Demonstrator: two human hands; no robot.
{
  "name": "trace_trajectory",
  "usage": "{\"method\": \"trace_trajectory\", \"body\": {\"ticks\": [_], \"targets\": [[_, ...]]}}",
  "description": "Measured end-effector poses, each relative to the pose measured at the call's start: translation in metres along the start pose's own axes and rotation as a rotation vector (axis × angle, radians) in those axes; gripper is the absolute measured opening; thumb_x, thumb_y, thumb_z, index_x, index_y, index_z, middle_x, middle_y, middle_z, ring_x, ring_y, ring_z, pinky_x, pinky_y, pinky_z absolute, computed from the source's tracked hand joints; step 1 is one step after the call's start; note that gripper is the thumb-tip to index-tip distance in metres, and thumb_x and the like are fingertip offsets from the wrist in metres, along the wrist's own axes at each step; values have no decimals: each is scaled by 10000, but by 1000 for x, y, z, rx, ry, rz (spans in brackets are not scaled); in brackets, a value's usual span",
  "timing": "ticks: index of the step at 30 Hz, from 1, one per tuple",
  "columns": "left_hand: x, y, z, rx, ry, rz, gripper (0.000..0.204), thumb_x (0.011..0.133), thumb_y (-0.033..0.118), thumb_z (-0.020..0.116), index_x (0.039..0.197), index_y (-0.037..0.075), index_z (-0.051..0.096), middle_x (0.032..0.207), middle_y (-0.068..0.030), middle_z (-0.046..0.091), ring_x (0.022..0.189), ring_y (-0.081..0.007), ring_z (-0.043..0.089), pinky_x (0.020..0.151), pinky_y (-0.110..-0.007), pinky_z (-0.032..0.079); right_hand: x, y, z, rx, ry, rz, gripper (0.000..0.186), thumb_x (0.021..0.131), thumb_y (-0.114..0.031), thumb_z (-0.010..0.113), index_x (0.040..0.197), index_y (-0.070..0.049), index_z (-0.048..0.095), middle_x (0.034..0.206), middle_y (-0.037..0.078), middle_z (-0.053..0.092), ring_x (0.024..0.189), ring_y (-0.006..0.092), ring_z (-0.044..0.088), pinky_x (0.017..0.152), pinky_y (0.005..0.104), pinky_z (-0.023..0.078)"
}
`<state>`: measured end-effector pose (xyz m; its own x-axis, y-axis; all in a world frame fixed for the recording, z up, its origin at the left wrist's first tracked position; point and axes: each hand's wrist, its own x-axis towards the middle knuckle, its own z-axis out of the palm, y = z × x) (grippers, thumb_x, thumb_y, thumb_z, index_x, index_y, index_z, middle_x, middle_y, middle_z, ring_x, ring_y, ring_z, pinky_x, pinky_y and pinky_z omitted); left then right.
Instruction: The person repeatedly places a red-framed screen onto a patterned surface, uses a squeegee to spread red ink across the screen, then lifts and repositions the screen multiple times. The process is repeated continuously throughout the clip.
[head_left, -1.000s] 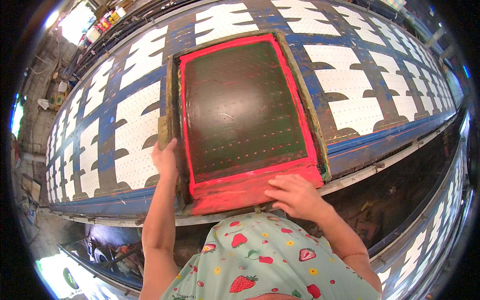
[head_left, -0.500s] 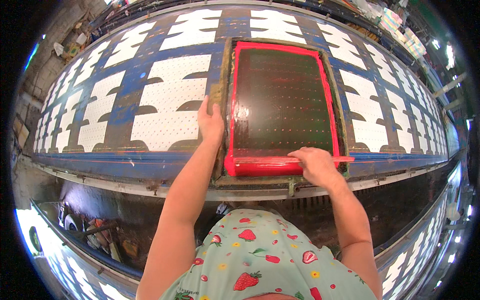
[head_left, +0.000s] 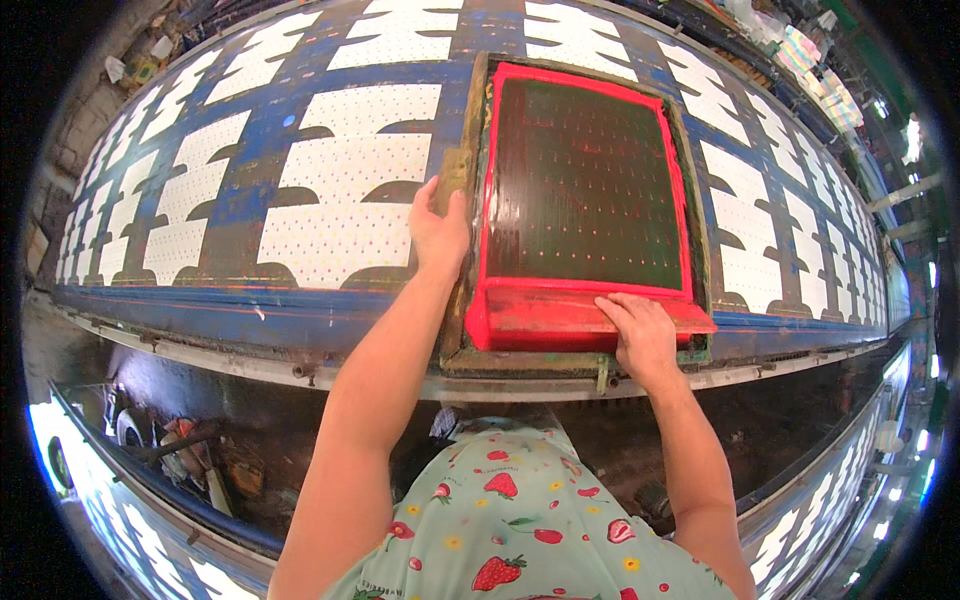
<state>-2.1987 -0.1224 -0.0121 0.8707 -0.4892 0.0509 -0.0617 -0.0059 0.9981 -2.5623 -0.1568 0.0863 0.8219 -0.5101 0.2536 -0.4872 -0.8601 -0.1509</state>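
Note:
A screen printing frame (head_left: 474, 130) lies on the long blue printing table, its dark mesh (head_left: 590, 180) bordered by bright red ink. My left hand (head_left: 440, 230) holds the frame's left side by a wooden block (head_left: 455, 172), thumb and fingers apart around it. At the near end of the mesh, my right hand (head_left: 645, 335) grips a long red-stained squeegee (head_left: 560, 312) near its right part. The squeegee lies crosswise and leans, with its flat face showing. Red ink (head_left: 500, 335) pools along the frame's near edge. The undersides of my fingers are hidden.
White cut fabric pieces (head_left: 345, 160) with small coloured dots lie in rows on both sides of the frame. A metal rail (head_left: 330, 378) runs along the table's near edge. Behind me stand further tables with white pieces (head_left: 150, 545). Folded cloths (head_left: 830, 95) sit at the far right.
The squeegee has tilted so that more of its flat face shows, still at the near end of the mesh. Frame and hands appear further right as the view shifts.

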Motion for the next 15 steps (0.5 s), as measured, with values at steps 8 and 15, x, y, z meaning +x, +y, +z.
{"method": "trace_trajectory", "body": {"ticks": [8,15], "targets": [[-7,14,-4,48,11,-48,529,1041,130,794,1509,-69,651,1412,-227,749,1316,-297,712,1168,-416,531,142,103,48,-45,159,-128,459,839,33,695,1261,-115,804,1161,123,788,1102,349,764,947,496,595],[-14,25,-1,105,56,-36,485,1067,100,772,1511,-60,660,1403,-183,757,1288,-231,714,1133,-378,549,284,208,88,-147,167,-116,403,889,-29,702,1262,-156,787,1140,108,777,1077,346,766,924,491,609]]}}
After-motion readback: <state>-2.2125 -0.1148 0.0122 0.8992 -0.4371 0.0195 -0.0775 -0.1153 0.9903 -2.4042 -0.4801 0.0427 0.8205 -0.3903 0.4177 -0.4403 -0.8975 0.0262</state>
